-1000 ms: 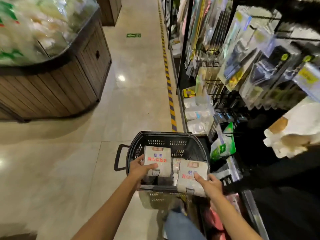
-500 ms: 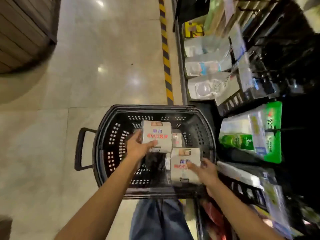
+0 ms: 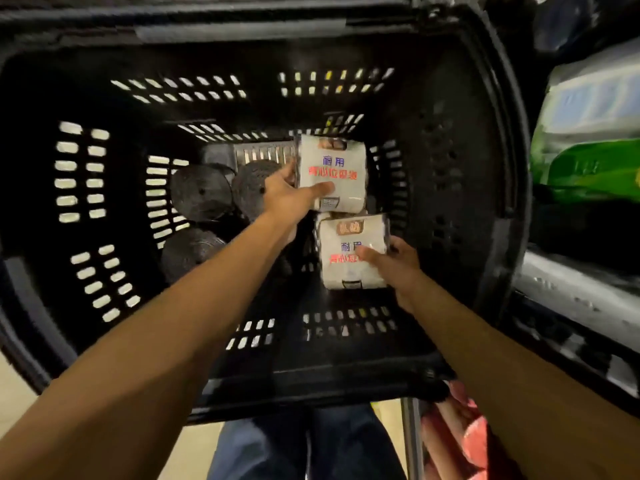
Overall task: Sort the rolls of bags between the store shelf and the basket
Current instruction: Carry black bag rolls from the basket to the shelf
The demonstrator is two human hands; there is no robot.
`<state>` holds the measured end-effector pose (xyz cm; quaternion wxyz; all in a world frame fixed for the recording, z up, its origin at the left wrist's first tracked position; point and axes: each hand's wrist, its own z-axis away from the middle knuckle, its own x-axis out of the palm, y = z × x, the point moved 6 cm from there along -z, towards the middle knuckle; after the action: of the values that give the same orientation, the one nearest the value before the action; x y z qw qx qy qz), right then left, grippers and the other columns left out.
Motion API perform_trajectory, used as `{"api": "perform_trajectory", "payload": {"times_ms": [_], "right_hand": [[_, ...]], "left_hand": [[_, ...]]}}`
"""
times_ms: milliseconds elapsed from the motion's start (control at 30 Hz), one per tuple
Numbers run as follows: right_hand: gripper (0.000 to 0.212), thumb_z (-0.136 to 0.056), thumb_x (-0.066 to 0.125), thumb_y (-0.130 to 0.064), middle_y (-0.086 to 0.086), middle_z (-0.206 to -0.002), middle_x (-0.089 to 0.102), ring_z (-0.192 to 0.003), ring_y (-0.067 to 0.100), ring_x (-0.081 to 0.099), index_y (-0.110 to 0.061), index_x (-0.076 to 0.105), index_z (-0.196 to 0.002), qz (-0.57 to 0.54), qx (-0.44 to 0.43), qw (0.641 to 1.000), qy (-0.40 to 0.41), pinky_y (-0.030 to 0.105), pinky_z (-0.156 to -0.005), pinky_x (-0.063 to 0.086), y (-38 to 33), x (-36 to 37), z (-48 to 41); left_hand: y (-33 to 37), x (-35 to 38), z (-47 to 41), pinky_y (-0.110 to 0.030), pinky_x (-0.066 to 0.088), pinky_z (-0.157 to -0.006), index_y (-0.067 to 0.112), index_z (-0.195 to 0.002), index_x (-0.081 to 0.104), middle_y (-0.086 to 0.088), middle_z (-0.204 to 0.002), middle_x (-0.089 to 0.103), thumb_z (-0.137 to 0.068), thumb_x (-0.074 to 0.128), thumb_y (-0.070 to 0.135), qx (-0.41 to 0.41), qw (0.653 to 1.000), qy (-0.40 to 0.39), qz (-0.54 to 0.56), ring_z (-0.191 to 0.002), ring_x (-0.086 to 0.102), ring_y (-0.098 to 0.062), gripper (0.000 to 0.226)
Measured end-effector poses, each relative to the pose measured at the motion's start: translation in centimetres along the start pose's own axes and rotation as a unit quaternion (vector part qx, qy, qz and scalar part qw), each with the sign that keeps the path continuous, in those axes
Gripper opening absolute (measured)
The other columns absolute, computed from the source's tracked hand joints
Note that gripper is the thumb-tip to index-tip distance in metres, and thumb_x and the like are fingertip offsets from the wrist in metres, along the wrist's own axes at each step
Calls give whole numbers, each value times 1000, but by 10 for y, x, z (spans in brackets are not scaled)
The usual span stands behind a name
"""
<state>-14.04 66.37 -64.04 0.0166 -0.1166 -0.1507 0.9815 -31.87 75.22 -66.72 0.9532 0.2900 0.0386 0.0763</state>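
A black plastic basket (image 3: pixel 83 188) fills the view from above. My left hand (image 3: pixel 287 199) grips a white pack of bag rolls (image 3: pixel 332 168) with blue and red print, low inside the basket toward the far right. My right hand (image 3: pixel 398 265) holds a second, matching white pack (image 3: pixel 349 251) just in front of the first, thumb across its label. Black rolls of bags (image 3: pixel 201 192) lie on the basket floor to the left of my left hand.
Store shelves run along the right edge, with a green and white package (image 3: pixel 588 147) and clear-wrapped goods (image 3: pixel 581 289) below it. Red packaging (image 3: pixel 460 434) shows at the bottom right. Pale floor (image 3: pixel 14 396) appears at the lower left.
My head has dropped close over the basket, which now fills the frame. Both hands have lowered their white packs deeper inside, down near the floor of the basket.
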Motion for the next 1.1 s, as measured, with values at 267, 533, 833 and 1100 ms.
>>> {"api": "perform_trajectory", "payload": {"times_ms": [267, 533, 833, 1100], "right_hand": [[31, -79, 74, -11, 8, -111, 66, -94, 21, 65, -15, 59, -106, -26, -12, 1000, 11, 29, -70, 56, 16, 18, -47], [41, -81, 72, -10, 0, -103, 65, -92, 15, 65, -16, 60, -119, 1, -61, 996, 71, 23, -74, 56, 29, 13, -55], [44, -85, 68, -12, 6, -119, 65, -105, 20, 63, -14, 57, -128, 59, -77, 989, 107, 14, -68, 49, 33, 13, -62], [61, -82, 71, -21, 8, -126, 60, -113, 24, 59, -13, 46, -137, 122, -66, 984, 108, 38, -93, 52, 29, 15, -61]], "left_hand": [[-34, 20, -29, -28, 59, -73, -7, -127, 51, -19, -114, 65, -74, 70, -12, 15, 998, -9, 63, -89, 69, -18, 56], [-51, 17, -45, -38, 54, -88, 12, -126, 58, 5, -99, 70, -67, 84, 17, 41, 986, 50, -154, -95, 67, -14, 65], [-49, 24, -41, -39, 52, -94, -2, -138, 41, -12, -124, 62, -73, 77, 2, 37, 995, -4, -93, -110, 63, -18, 74], [-44, 20, -35, -39, 49, -97, 15, -136, 46, 1, -117, 66, -79, 75, 23, 70, 963, 8, -259, -110, 60, -18, 65]]}}
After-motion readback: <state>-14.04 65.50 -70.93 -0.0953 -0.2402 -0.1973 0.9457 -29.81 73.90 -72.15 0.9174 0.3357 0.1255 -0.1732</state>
